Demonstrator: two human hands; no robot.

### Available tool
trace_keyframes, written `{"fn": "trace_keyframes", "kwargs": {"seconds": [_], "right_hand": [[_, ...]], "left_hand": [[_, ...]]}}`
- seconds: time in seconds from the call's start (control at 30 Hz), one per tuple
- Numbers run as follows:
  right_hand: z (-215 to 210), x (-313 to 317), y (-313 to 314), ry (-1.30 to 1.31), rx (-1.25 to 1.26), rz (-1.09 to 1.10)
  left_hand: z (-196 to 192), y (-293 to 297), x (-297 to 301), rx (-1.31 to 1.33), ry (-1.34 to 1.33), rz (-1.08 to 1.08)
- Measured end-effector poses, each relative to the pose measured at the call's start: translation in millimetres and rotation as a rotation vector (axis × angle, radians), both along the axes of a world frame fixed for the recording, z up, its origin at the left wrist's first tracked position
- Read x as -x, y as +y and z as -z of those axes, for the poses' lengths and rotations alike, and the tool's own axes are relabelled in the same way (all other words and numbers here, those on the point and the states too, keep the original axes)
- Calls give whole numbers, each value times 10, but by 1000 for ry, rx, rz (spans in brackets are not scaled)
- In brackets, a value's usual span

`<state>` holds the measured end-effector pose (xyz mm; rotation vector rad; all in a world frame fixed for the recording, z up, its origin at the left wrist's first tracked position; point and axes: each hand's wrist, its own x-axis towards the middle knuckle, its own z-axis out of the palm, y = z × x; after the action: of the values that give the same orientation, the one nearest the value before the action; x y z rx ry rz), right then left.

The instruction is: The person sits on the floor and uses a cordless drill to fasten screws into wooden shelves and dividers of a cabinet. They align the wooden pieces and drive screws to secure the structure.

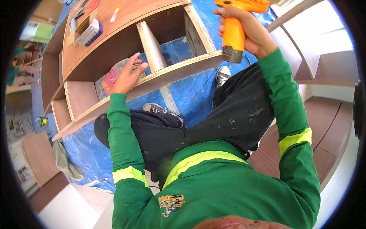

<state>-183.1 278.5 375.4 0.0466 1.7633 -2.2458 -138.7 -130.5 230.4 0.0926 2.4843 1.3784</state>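
In my right hand (249, 30) is an orange cordless drill (233, 32), gripped round its handle with the dark battery end pointing down toward me. The drill's front runs out of the top of the view. My left hand (129, 75) holds nothing; its fingers are apart above the near rail of a wooden cabinet frame (179, 68). An upright divider (151, 45) stands just beyond that hand and splits the open frame into compartments. Behind my left hand a red-and-white printed bag (110, 79) shows in one compartment, partly hidden.
Blue sheeting (190, 99) covers the floor under my shoes. On the cabinet's wooden panel lie a small white-and-blue box (90, 33) and a marker (114, 15). A green-grey cloth (68, 162) lies at left, and brown panels (322, 133) stand on the right.
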Motion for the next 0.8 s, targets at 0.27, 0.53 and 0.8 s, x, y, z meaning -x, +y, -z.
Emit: {"fn": "trace_keyframes", "kwargs": {"seconds": [0.27,0.53,0.8], "right_hand": [[1022,488,-820,-354,5,-96],[2215,1216,-1723,-597,-117,67],[2904,1529,-1560,-812,-5,-56]], "left_hand": [[414,639,300,229,204,-321],[392,924,286,394,330,-387],[304,948,299,488,197,-426]]}}
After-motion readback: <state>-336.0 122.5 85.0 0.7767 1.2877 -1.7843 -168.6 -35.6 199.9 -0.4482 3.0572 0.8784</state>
